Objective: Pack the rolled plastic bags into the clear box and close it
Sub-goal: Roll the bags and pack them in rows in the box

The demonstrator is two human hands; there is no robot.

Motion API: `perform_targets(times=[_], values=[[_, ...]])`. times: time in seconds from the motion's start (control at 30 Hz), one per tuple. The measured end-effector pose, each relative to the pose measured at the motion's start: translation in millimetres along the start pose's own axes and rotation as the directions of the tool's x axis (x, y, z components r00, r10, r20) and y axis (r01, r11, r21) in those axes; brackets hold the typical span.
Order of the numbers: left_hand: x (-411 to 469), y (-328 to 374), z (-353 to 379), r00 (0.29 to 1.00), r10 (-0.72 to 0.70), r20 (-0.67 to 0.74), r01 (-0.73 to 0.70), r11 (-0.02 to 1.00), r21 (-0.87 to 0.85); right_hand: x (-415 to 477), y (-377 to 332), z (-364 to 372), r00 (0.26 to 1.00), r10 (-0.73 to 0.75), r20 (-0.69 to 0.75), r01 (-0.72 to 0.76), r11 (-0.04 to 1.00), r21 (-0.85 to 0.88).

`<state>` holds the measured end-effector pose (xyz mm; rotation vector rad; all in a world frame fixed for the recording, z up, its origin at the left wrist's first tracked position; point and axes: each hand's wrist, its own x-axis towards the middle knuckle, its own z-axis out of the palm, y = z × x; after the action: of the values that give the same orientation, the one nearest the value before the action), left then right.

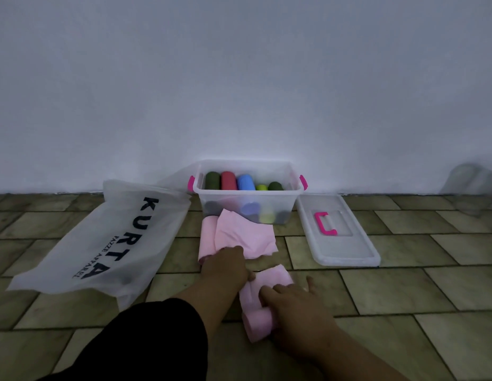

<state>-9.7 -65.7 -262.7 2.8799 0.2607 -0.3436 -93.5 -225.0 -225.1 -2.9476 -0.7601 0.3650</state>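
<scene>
Field notes: left hand [225, 266] and right hand [291, 301] bare, forearms uncovered. Plain black cloth [145, 345] at lower left; sleeve or trouser leg, unclear

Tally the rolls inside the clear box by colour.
Dark green rolls: 2
Red roll: 1
Blue roll: 1
Lime roll: 1
Total in the box: 5
</scene>
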Motion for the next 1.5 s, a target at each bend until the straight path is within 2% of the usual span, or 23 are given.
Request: perform_targets(times=[0.3, 0.4, 0.43, 0.47, 0.53, 0.57, 0.6, 0.7, 0.87, 0.93, 1.0, 1.07, 1.17, 1.23, 1.33, 1.4, 1.5], values=[[-17, -2, -4, 0.996, 0.047, -0.081, -0.044, 0.998, 0.045, 9, 7, -14, 0.995, 0.008, 0.098, -0.018, 0.995, 0.101], [-36, -2, -13, 0.966, 0.089, -0.244, -0.138, 0.971, -0.193, 14, 11, -16, 0.987, 0.032, 0.160, -0.053, 0.990, 0.133], [-44, -3, -18, 0.957, 0.128, -0.259, -0.199, 0.942, -0.270, 16, 12, -15, 0.984, 0.038, 0.174, -0.063, 0.988, 0.140], [-54, -5, -22, 0.957, 0.203, -0.209, -0.264, 0.907, -0.328, 18, 13, -14, 0.984, 0.038, 0.176, -0.063, 0.989, 0.136], [-73, -10, -22, 0.928, 0.372, 0.014, -0.328, 0.835, -0.441, 21, 15, -12, 0.988, 0.034, 0.152, -0.052, 0.992, 0.118], [-82, -12, -18, 0.908, 0.405, 0.106, -0.317, 0.830, -0.459, 22, 15, -12, 0.989, 0.035, 0.144, -0.053, 0.991, 0.120], [-88, -15, -13, 0.907, 0.400, 0.130, -0.308, 0.843, -0.441, 22, 15, -12, 0.990, 0.041, 0.136, -0.057, 0.991, 0.120], [-91, -17, 0, 0.949, 0.310, 0.050, -0.266, 0.877, -0.399, 24, 14, -14, 0.992, 0.059, 0.116, -0.075, 0.987, 0.143], [-79, -11, -1, 0.966, 0.238, 0.102, -0.195, 0.927, -0.319, 22, 34, 0, 0.992, 0.122, 0.012, -0.116, 0.899, 0.422], [-76, -8, -3, 0.973, 0.220, 0.074, -0.205, 0.963, -0.174, 21, 41, 10, 0.986, 0.160, -0.056, -0.116, 0.878, 0.464], [-78, -5, -2, 0.969, 0.242, -0.052, -0.243, 0.970, -0.026, 24, 43, 19, 0.982, 0.155, -0.103, -0.096, 0.896, 0.433], [-85, -5, 1, 0.926, 0.329, -0.187, -0.342, 0.939, -0.039, 27, 43, 24, 0.981, 0.149, -0.124, -0.090, 0.915, 0.394], [-95, -8, 10, 0.850, 0.498, -0.172, -0.501, 0.865, 0.026, 29, 43, 29, 0.977, 0.134, -0.164, -0.079, 0.950, 0.303], [-95, -9, 14, 0.852, 0.495, -0.168, -0.495, 0.868, 0.047, 25, 39, 29, 0.963, 0.143, -0.228, -0.077, 0.958, 0.275], [-91, -6, 8, 0.870, 0.460, -0.179, -0.475, 0.878, -0.053, 19, 32, 24, 0.926, 0.059, -0.373, 0.041, 0.966, 0.254], [-82, -6, 2, 0.895, 0.429, -0.123, -0.443, 0.884, -0.147, 16, 31, 21, 0.943, -0.010, -0.332, 0.087, 0.972, 0.219], [-70, -5, -5, 0.952, 0.303, -0.027, -0.299, 0.913, -0.276, 18, 33, 19, 0.968, -0.019, -0.251, 0.062, 0.985, 0.164]])
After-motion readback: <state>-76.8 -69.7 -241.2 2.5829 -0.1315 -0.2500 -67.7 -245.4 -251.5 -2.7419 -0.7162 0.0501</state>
